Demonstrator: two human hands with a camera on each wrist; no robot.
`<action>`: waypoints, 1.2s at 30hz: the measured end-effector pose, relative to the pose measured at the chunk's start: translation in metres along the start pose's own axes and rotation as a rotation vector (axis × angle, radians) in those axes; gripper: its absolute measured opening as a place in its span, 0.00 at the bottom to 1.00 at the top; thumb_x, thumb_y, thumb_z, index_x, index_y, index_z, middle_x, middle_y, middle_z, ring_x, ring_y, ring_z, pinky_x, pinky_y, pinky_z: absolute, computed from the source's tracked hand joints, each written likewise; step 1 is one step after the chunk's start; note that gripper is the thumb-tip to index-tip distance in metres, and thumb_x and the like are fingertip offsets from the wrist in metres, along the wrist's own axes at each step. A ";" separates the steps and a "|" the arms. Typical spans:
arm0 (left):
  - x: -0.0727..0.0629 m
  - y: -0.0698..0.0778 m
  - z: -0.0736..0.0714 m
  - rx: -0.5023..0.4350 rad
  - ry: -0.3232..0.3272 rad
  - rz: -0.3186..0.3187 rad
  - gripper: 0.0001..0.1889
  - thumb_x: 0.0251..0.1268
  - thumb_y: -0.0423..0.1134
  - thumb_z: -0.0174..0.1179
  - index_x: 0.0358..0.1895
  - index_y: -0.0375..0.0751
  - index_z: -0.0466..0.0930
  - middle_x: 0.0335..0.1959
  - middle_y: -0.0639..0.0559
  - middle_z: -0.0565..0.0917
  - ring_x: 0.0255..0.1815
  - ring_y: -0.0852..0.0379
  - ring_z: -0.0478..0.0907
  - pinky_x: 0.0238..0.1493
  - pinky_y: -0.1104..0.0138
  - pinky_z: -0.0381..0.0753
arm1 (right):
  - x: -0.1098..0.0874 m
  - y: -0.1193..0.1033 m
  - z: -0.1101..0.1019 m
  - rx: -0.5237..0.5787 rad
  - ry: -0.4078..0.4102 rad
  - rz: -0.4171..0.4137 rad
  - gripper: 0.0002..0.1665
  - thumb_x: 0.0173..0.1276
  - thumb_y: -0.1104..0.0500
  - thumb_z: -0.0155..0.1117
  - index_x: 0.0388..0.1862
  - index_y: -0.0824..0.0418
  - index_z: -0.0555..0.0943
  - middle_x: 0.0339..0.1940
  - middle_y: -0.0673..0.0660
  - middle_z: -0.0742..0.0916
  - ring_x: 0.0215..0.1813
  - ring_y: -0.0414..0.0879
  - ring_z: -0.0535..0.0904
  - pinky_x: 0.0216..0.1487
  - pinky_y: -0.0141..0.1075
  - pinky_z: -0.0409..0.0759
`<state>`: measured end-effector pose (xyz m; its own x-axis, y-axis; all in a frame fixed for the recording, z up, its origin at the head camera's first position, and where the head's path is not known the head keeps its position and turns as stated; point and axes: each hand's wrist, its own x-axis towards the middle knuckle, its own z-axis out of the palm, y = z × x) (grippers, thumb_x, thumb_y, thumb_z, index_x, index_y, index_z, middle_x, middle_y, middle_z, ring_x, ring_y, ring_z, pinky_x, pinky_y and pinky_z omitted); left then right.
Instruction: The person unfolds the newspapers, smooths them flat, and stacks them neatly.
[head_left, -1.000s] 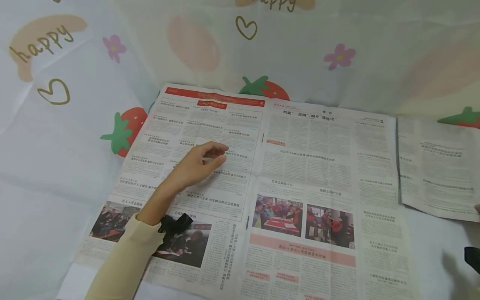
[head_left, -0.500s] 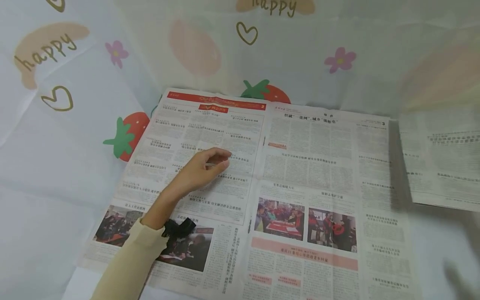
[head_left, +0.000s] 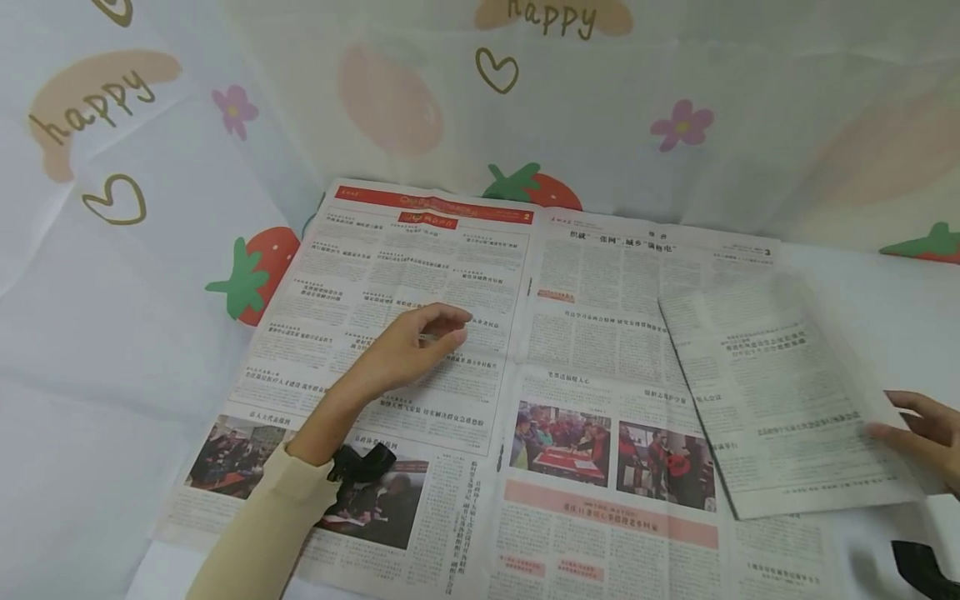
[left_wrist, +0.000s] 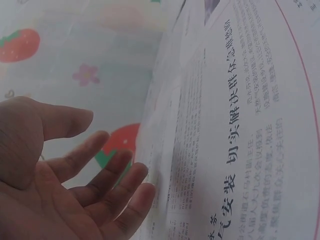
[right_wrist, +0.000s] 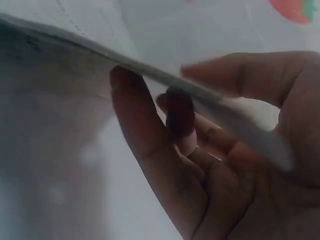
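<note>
A large newspaper (head_left: 600, 350) lies unfolded on the white surface in the head view. Above its left page my left hand (head_left: 408, 350) hovers with relaxed, slightly bent fingers and holds nothing. The left wrist view shows the palm of that hand (left_wrist: 75, 185) turned beside the printed sheet (left_wrist: 260, 150). My right hand (head_left: 926, 433) pinches a folded newspaper (head_left: 780, 400) by its right edge, thumb on top. That folded newspaper overlaps the right page of the open one. In the right wrist view, the fingers (right_wrist: 145, 120) support the folded newspaper (right_wrist: 165, 77) from below.
A white cloth (head_left: 112, 333) printed with strawberries, flowers and hearts covers the surface and rises as a backdrop behind the newspaper. A black strap (head_left: 363, 462) sits at my left wrist and another black strap (head_left: 918, 567) shows at the lower right.
The folded newspaper has come up from the right side and moved left over the open newspaper's right page, with my right hand entering view. My left hand stays nearly still.
</note>
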<state>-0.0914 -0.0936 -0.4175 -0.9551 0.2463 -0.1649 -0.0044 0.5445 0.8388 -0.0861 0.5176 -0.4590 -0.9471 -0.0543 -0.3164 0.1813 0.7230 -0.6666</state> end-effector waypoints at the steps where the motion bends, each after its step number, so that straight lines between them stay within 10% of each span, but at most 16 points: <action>1: 0.000 0.000 0.000 0.000 -0.001 0.003 0.21 0.82 0.43 0.59 0.69 0.37 0.79 0.63 0.41 0.85 0.63 0.45 0.84 0.66 0.48 0.82 | 0.001 -0.006 0.004 -0.001 -0.042 0.036 0.22 0.85 0.57 0.55 0.72 0.61 0.69 0.38 0.45 0.89 0.29 0.36 0.85 0.29 0.39 0.86; 5: -0.001 0.001 0.001 0.004 -0.010 0.021 0.21 0.82 0.42 0.59 0.70 0.36 0.78 0.64 0.40 0.85 0.65 0.44 0.83 0.67 0.47 0.81 | 0.006 -0.025 0.019 -0.012 -0.083 0.083 0.48 0.86 0.41 0.49 0.78 0.84 0.54 0.51 0.83 0.84 0.31 0.43 0.88 0.30 0.42 0.88; 15: -0.001 0.002 0.006 0.015 -0.014 0.028 0.21 0.81 0.43 0.59 0.69 0.37 0.79 0.63 0.42 0.85 0.64 0.46 0.83 0.66 0.49 0.82 | -0.004 -0.031 0.038 0.111 -0.104 -0.010 0.44 0.85 0.46 0.57 0.81 0.76 0.58 0.37 0.24 0.84 0.33 0.42 0.90 0.32 0.43 0.89; 20: -0.002 0.005 0.010 0.008 -0.034 0.044 0.21 0.82 0.42 0.59 0.69 0.36 0.78 0.63 0.41 0.85 0.64 0.46 0.83 0.66 0.48 0.81 | -0.008 -0.032 0.049 0.174 -0.110 -0.076 0.36 0.82 0.57 0.62 0.81 0.60 0.60 0.45 0.23 0.79 0.39 0.34 0.87 0.34 0.42 0.89; 30: -0.006 0.013 0.028 -0.026 -0.104 0.041 0.21 0.82 0.44 0.59 0.70 0.41 0.79 0.62 0.45 0.86 0.62 0.50 0.83 0.64 0.52 0.81 | -0.007 -0.060 0.067 0.168 -0.139 -0.025 0.41 0.87 0.46 0.50 0.78 0.79 0.59 0.45 0.35 0.84 0.39 0.35 0.86 0.38 0.36 0.88; 36: -0.004 0.023 0.042 -0.035 -0.141 0.048 0.20 0.82 0.44 0.58 0.70 0.41 0.78 0.62 0.46 0.85 0.62 0.51 0.83 0.64 0.54 0.82 | -0.015 -0.070 0.078 0.166 -0.081 -0.047 0.42 0.83 0.46 0.59 0.80 0.74 0.63 0.56 0.44 0.85 0.42 0.30 0.86 0.38 0.36 0.88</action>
<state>-0.0750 -0.0484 -0.4192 -0.9034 0.3827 -0.1936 0.0271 0.5015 0.8648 -0.0642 0.4137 -0.4602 -0.9323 -0.1455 -0.3311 0.1847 0.5954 -0.7819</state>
